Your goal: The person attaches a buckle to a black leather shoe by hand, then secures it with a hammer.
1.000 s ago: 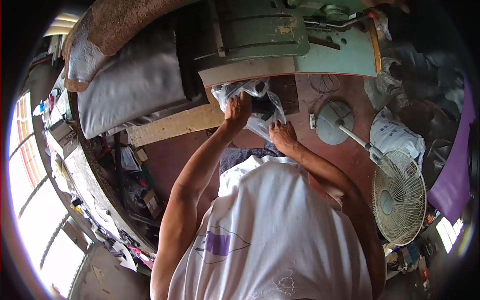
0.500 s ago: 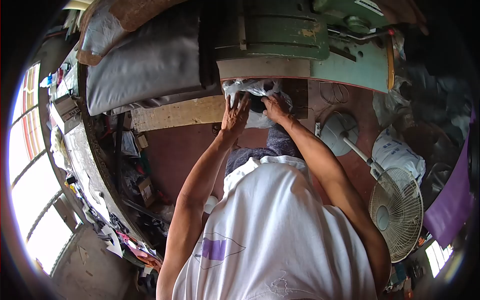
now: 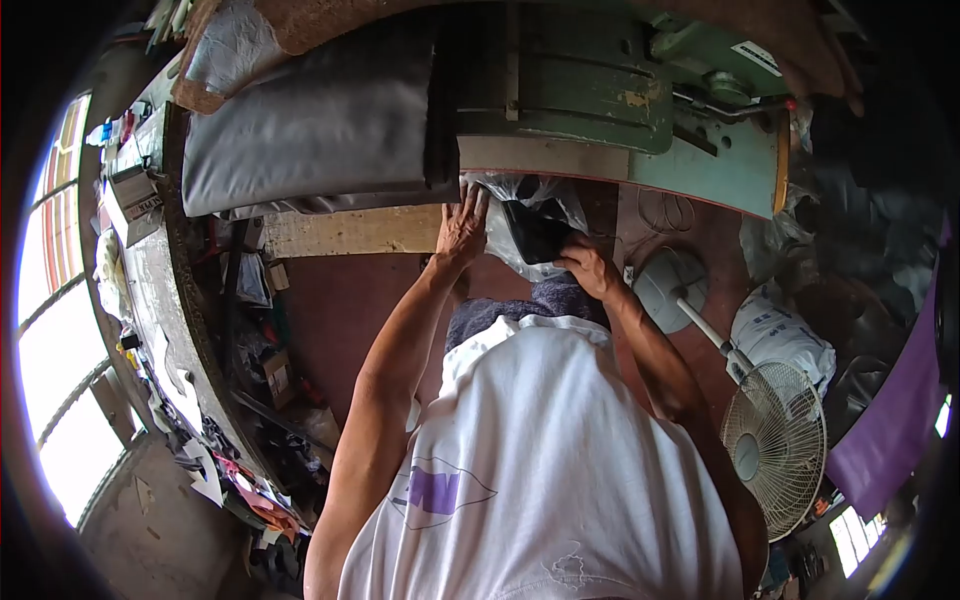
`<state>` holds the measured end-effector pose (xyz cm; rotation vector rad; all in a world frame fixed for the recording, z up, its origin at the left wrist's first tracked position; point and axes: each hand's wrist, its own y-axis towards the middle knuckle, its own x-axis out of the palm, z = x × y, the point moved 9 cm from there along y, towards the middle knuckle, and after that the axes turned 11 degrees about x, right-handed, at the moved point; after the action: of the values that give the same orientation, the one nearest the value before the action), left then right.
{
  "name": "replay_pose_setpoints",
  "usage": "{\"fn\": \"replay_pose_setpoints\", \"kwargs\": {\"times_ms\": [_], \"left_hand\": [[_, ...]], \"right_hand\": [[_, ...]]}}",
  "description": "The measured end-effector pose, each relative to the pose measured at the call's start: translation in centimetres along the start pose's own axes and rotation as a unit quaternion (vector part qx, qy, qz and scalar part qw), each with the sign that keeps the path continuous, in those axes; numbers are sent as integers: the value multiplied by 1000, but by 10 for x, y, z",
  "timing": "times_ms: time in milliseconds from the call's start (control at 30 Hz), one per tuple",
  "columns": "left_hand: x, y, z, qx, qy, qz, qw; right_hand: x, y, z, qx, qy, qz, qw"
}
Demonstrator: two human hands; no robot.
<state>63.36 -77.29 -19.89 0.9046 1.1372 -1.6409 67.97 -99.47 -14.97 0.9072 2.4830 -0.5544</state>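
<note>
I am watching my left hand [image 3: 462, 225] reaching forward with its fingers spread wide, the palm lying flat against the near edge of a clear plastic bag [image 3: 505, 245]. My right hand [image 3: 590, 268] is sitting just beside it, a little nearer to my body, with the fingers curled round the lower corner of a dark piece [image 3: 535, 235], which it is pinching. That dark piece is lying between my two hands, partly inside the bag, and the crumpled top of the bag is showing just beyond my fingertips.

Directly past both hands, a green machine [image 3: 570, 90] is standing with its pale front edge touching the bag. Beyond my left hand and off to its outer side, a grey padded sheet [image 3: 320, 120] is lying, with a wooden plank [image 3: 350, 230] running just below it. Out past my right hand, a round fan base [image 3: 665, 290] is resting on the reddish floor, and the fan [image 3: 770, 435] itself is standing further back near my right elbow, beside a white sack [image 3: 780, 335].
</note>
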Motion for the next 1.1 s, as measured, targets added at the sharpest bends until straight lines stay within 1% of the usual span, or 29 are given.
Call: {"fn": "replay_pose_setpoints", "kwargs": {"times_ms": [33, 67, 100, 133, 167, 200, 233, 267, 300, 367, 400, 433, 533, 667, 733, 833, 933, 967, 1000, 1067, 1100], "left_hand": [[5, -1, 3, 12, 30, -22, 999], [10, -1, 5, 24, 61, -43, 997], [13, -3, 5, 44, -8, -6, 999], [-7, -10, 16, 94, -47, 86, 991], [-25, -17, 25, 110, -50, 116, 986], [-42, -23, 32, 123, -51, 146, 980], [-54, -27, 34, 107, -64, 160, 979], [-70, -45, 34, 97, -150, 194, 965], [-91, -57, 36, 83, -221, 209, 949], [-108, -81, 33, 47, -369, 219, 902], [-109, -94, 33, 28, -451, 212, 867], [-107, -105, 31, 4, -534, 202, 821], [-109, -143, 31, -30, -664, 194, 722], [-107, -180, 33, -46, -717, 208, 664], [-110, -196, 30, -55, -717, 227, 657], [-108, -228, 11, -77, -694, 249, 671], [-93, -257, -6, 3, -779, 309, 546], [-94, -268, -12, 36, -808, 338, 481], [-96, -280, -23, 20, -798, 378, 469], [-103, -310, -48, -13, -776, 455, 437], [-112, -327, -56, 5, -772, 467, 431]], "right_hand": [[-10, 0, -25, -29, -12, 20, 999], [-16, 3, -47, -27, -2, 18, 999], [-21, 5, -69, -24, 9, 15, 1000], [-26, 6, -88, -21, 19, 11, 1000], [-24, 6, -109, -48, -46, -9, 998], [-26, 6, -135, -95, -68, -4, 993], [-27, 5, -162, -143, -90, 0, 986], [-23, 3, -181, -190, -111, 4, 975], [-10, 1, -188, -216, -135, -22, 967], [5, -4, -207, -260, -167, -24, 951], [12, -8, -217, -283, -182, -26, 941], [16, -10, -226, -291, -179, -26, 939], [23, -9, -255, -318, -191, -42, 928], [31, -5, -295, -342, -172, -50, 923], [37, -3, -321, -352, -162, -60, 920], [53, 3, -360, -375, -135, -66, 915], [76, 11, -399, -395, -108, -89, 908], [84, 14, -414, -400, -97, -103, 905], [93, 16, -427, -405, -88, -118, 902], [113, 22, -452, -404, -122, -107, 900], [122, 26, -462, -399, -121, -104, 903]]}}
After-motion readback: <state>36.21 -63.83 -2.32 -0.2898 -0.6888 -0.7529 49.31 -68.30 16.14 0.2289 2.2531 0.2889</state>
